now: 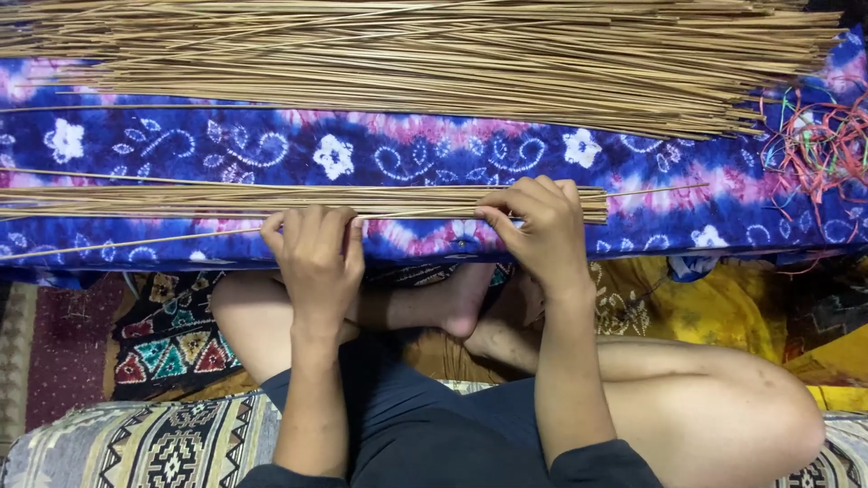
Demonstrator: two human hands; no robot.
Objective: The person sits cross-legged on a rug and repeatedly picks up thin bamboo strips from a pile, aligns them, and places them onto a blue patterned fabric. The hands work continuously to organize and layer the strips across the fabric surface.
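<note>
A small flat bundle of thin tan sticks lies across a blue and pink tie-dye cloth. My left hand rests at the cloth's near edge, fingers curled over the sticks. My right hand pinches the bundle near its right end, fingers closed on several sticks. One loose stick slants below the bundle at the left.
A large heap of the same sticks fills the far side of the cloth. A tangle of red and green rubber bands lies at the right. My crossed legs, patterned mats and a yellow cloth are below.
</note>
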